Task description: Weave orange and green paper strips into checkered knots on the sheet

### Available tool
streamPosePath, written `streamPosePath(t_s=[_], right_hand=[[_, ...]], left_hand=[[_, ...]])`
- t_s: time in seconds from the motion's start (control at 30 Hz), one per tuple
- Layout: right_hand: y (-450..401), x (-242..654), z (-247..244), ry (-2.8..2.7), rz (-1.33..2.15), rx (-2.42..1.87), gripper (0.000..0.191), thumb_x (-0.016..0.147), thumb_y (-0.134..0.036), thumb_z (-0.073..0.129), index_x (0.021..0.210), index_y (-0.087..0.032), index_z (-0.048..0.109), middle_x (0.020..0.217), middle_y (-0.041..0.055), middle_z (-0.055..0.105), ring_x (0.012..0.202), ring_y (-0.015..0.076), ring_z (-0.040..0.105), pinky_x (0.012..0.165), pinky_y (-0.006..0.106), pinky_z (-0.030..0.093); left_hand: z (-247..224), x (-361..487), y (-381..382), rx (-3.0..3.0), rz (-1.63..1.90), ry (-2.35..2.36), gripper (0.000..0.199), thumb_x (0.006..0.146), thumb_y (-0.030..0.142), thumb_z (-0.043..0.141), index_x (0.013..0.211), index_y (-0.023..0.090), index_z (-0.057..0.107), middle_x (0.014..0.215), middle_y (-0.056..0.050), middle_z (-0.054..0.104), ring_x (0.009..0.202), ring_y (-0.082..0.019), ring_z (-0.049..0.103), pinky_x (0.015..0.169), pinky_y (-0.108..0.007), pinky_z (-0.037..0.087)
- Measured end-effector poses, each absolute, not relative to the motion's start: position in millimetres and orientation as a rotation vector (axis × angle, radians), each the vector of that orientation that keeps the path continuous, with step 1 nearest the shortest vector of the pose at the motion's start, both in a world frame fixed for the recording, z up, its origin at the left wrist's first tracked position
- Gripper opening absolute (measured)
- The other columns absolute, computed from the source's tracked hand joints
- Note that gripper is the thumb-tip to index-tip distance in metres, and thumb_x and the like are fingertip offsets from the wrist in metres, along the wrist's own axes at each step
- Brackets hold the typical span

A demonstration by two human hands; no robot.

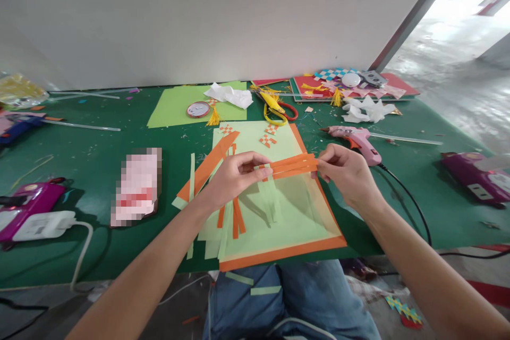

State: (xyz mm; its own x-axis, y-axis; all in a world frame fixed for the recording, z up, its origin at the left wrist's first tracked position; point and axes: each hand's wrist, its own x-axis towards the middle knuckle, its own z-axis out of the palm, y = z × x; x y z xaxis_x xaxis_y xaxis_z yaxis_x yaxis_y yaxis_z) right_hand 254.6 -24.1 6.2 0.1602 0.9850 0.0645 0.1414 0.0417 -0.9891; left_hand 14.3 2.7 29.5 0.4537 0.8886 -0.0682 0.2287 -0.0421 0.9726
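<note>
Orange paper strips (pixel 294 166) stretch between my two hands above the pale green paper sheets (pixel 255 239). My left hand (pixel 247 170) pinches their left end, where light green paper strips (pixel 271 196) hang down crosswise. At the right end, the fingers of my right hand (pixel 342 167) are closed on the orange strips. Under and beside my left hand lie more loose orange strips (pixel 236 215) and a wider orange piece (pixel 211 164). Small orange-and-white checked woven pieces (pixel 268 140) rest near the top of the sheets.
A pink glue gun (pixel 354 141) with a glue stick lies to the right, its cord running off the table edge. Scissors with yellow and red handles (pixel 279 111) lie behind. Crumpled tissue (pixel 231 96), a round tin (pixel 198 110), a blurred-out phone-like object (pixel 136 188) and purple power strips (pixel 35 202) surround the sheets.
</note>
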Motion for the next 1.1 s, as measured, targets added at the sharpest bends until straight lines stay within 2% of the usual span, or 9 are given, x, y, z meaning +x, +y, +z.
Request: streamPosePath(t_s=[0.13,0.3,0.47,0.57,0.63,0.67,0.83,0.97,1.1], right_hand=[[-24.2,254.6,9.2,-1.221,0.982,-1.335,0.028,0.075,-0.028,0.074,0.06,-0.02,0.052,0.051,-0.0027,0.058,0.046,0.008,0.047,0.045,0.023,0.03],[-23.8,253.2,10.3,-1.233,1.032,-1.305,0.036,0.088,-0.042,0.061,0.062,-0.02,0.049,0.052,-0.0037,0.048,0.051,0.0113,0.056,0.045,0.024,0.032],[-23.7,254.7,3.4,-1.272,0.964,-1.367,0.049,0.092,-0.049,0.051,0.055,-0.021,0.035,0.047,-0.0059,0.037,0.042,0.0079,0.043,0.044,0.025,0.031],[-23.5,254.0,2.7,-1.403,0.904,-1.412,0.025,0.084,-0.044,0.065,0.078,-0.02,0.057,0.06,-0.0034,0.055,0.053,0.0104,0.051,0.048,0.024,0.035],[-23.3,251.7,6.3,-1.475,0.921,-1.386,0.03,0.081,-0.042,0.068,0.101,-0.021,0.062,0.074,-0.0004,0.062,0.063,0.013,0.057,0.052,0.025,0.039],[-23.2,250.1,9.0,-1.517,0.937,-1.365,0.032,0.082,-0.043,0.066,0.105,-0.021,0.064,0.079,0.0012,0.064,0.068,0.0139,0.058,0.055,0.025,0.041],[-23.8,241.6,18.1,-1.708,1.127,-1.228,0.026,0.081,-0.046,0.066,0.081,-0.02,0.071,0.084,0.0035,0.071,0.075,0.0163,0.06,0.066,0.028,0.045],[-25.1,237.2,12.1,-1.619,1.282,-1.169,0.027,0.075,-0.045,0.073,0.081,-0.019,0.074,0.081,0.0034,0.072,0.075,0.0182,0.063,0.069,0.03,0.049],[-26.9,234.6,7.8,-1.516,1.35,-1.153,0.024,0.072,-0.042,0.076,0.076,-0.018,0.075,0.078,0.0033,0.073,0.071,0.0176,0.063,0.066,0.03,0.05]], left_hand=[[29.7,14.4,2.5,1.544,0.713,1.013,0.026,0.077,0.042,0.072,0.091,0.021,0.067,0.084,-0.003,0.069,0.081,-0.02,0.067,0.076,-0.031,0.051],[28.9,14.1,3.3,1.528,0.729,1.019,0.024,0.078,0.04,0.072,0.089,0.02,0.066,0.084,-0.003,0.068,0.08,-0.018,0.065,0.076,-0.03,0.05],[27.2,14.2,5.4,1.461,0.802,0.994,0.023,0.082,0.039,0.069,0.083,0.019,0.06,0.081,0.0,0.063,0.077,-0.014,0.062,0.074,-0.026,0.048],[28.1,15.8,4.6,1.439,0.797,0.985,0.025,0.081,0.04,0.069,0.083,0.019,0.057,0.079,0.0,0.064,0.073,-0.013,0.062,0.073,-0.027,0.048],[29.1,17.8,2.5,1.443,0.753,0.97,0.026,0.081,0.041,0.07,0.082,0.018,0.055,0.078,0.0,0.065,0.074,-0.014,0.062,0.073,-0.027,0.048],[29.5,19.0,1.1,1.447,0.727,0.967,0.027,0.081,0.041,0.07,0.081,0.018,0.055,0.078,0.0,0.064,0.074,-0.014,0.063,0.072,-0.027,0.047],[28.3,25.9,-6.2,1.485,0.608,0.958,0.028,0.08,0.04,0.07,0.076,0.018,0.053,0.073,0.0,0.064,0.07,-0.013,0.06,0.062,-0.024,0.042],[24.7,30.1,-10.4,1.513,0.553,0.924,0.03,0.081,0.043,0.068,0.075,0.019,0.051,0.073,0.001,0.061,0.068,-0.012,0.058,0.059,-0.023,0.04],[22.9,32.0,-12.4,1.547,0.519,0.887,0.025,0.084,0.042,0.065,0.08,0.019,0.056,0.078,0.0,0.063,0.076,-0.014,0.06,0.065,-0.024,0.042]])
